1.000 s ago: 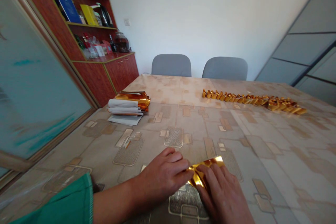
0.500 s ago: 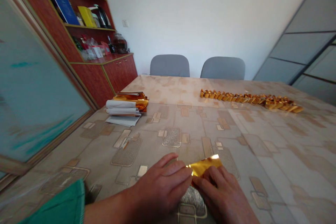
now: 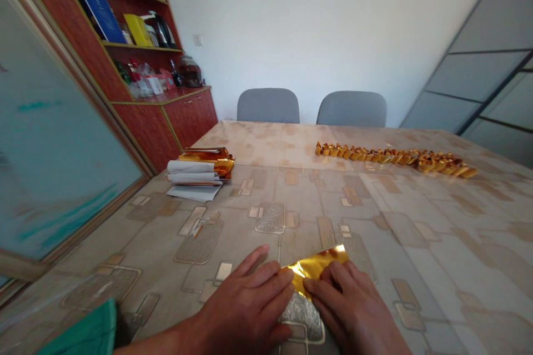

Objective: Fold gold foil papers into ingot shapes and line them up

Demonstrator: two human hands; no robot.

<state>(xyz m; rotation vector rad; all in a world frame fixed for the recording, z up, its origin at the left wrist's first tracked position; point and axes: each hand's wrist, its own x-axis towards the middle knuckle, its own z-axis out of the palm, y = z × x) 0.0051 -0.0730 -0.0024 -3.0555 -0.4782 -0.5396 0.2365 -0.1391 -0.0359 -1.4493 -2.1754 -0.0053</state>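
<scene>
The gold foil strip lies flat on the bench close to the near edge, between the left hand and the right hand; the fingers of each hand lie together against the strip, though whether they pinch it cannot be told. The strip is creased but not yet reduced to a small folded piece. Beyond it, a long row of folded foil pieces lies across the far side of the bench, and a stack of foil and paper sheets remains unfolded at the left.
</scene>
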